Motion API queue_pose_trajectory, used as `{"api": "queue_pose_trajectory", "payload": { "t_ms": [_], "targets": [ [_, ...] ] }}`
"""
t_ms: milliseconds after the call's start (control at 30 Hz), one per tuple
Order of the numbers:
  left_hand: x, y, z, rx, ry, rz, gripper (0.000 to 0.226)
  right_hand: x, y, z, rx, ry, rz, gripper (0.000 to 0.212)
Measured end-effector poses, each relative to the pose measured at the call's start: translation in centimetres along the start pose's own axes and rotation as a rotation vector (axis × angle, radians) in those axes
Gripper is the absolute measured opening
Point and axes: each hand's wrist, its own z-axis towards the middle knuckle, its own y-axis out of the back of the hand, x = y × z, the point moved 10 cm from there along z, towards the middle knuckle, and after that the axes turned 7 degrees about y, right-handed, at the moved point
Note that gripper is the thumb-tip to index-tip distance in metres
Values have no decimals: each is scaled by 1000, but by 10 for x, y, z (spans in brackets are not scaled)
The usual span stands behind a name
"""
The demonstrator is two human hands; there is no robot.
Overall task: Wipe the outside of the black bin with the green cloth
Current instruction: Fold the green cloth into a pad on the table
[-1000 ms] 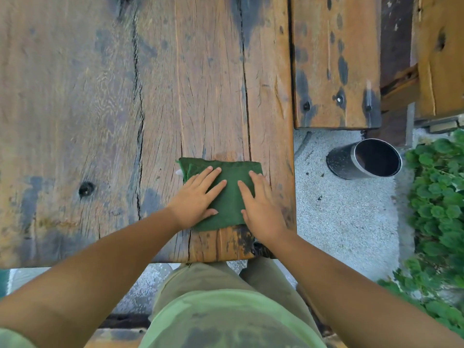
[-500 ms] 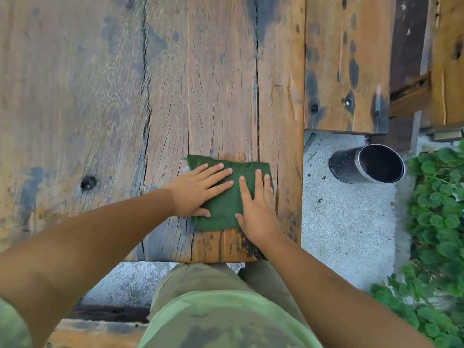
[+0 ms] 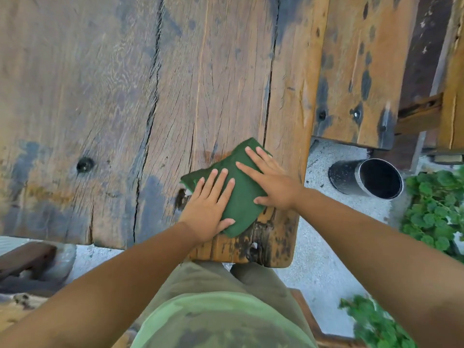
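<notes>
A folded green cloth [image 3: 244, 194] lies flat on the wooden table [image 3: 100, 96] near its front right corner. My left hand [image 3: 209, 204] presses flat on the cloth's left part, fingers spread. My right hand [image 3: 272, 182] lies flat on its right part, fingers pointing up-left. Neither hand grips the cloth. The black bin [image 3: 345, 175] lies on its side on the gravel ground to the right of the table, its open mouth [image 3: 381, 178] facing right and toward me.
A second wooden bench [image 3: 356, 59] stands beyond the bin at the upper right. Green leafy plants [image 3: 437, 209] grow at the right edge. Pale gravel ground [image 3: 321, 247] lies between table and plants. My legs in green trousers are below the table edge.
The cloth has turned anticlockwise under my hands and now sits at an angle. My right hand slid up and right on it. The view shifted left and closer.
</notes>
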Motion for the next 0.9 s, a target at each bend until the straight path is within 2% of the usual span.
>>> {"api": "queue_pose_trajectory", "payload": {
  "t_ms": [333, 600, 767, 833, 900],
  "targets": [
    [-38, -15, -1, -89, 376, -202, 101, -12, 27, 21, 228, 343, -206, 112],
    [-64, -20, 3, -66, 621, -300, 100, 4, 39, 49, 379, 585, -416, 114],
    [-62, -21, 3, -47, 612, -259, 100, 10, 40, 48, 348, 548, -489, 116],
    [-61, -20, 3, -33, 612, -274, 100, 7, 48, 42, 260, 472, -519, 117],
    [-59, -13, 3, -3, 593, -271, 100, -5, 68, 29, 126, 321, -462, 116]
  ]
}}
